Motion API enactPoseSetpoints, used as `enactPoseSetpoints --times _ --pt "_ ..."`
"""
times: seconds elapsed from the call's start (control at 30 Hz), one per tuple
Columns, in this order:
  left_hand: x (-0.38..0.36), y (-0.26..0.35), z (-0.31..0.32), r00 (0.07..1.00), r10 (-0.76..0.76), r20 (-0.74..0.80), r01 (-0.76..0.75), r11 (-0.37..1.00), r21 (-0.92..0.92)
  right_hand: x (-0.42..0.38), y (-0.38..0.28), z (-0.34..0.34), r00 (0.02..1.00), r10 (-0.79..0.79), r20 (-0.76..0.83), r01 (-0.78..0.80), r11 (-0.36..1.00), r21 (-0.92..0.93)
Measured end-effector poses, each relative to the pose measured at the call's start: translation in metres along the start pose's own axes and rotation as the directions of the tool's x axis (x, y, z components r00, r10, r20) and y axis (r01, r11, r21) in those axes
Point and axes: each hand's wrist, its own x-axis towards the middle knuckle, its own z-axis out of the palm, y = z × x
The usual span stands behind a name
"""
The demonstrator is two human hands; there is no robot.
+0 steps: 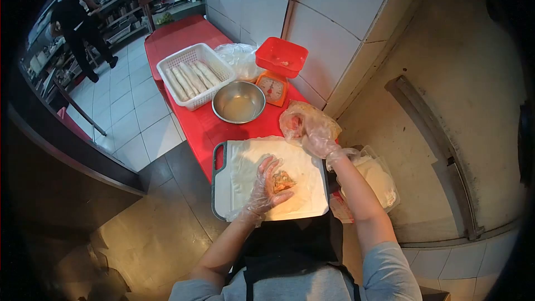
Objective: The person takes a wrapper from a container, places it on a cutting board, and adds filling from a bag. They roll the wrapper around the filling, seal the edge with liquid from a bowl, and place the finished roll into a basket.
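My left hand [264,188], in a clear plastic glove, rests over a pale wrapper sheet [251,159] on the cutting board [223,200]. Its fingers and thumb are spread in a curve beside a mound of orange-brown chopped filling [283,181]. To the upper right, my right hand [319,144], also gloved, reaches to a clear plastic bag [329,127] with reddish-orange contents. The bag and glove blur together, so its fingers cannot be made out. More pale round wrappers [374,181] lie in a clear bag below my right forearm.
A white basket [214,58] of several pale rolls stands on the red table [189,125]. Near it are a steel bowl [238,103] with liquid, an orange scale [273,90] under a red tray [281,56], and a plastic bag [238,58]. A person [75,19] stands far left; a tiled wall [329,33] borders the table.
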Motion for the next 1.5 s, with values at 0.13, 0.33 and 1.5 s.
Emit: enactPoseSetpoints --times 0.13,0.33,1.5 --pt "-0.003 -0.006 -0.002 0.999 -0.04 -0.027 0.038 0.997 -0.069 -0.001 0.021 0.026 0.991 0.055 0.118 -0.037 0.988 -0.148" --pt "-0.018 -0.034 0.017 0.967 -0.239 -0.09 0.16 0.842 -0.515 -0.023 -0.005 -0.042 0.992 -0.01 -0.124 0.016 0.999 0.049" --pt "-0.021 0.021 -0.008 0.99 -0.14 0.0 0.14 0.989 -0.054 -0.096 -0.076 -0.004 0.98 -0.065 0.186 -0.138 0.449 0.883"
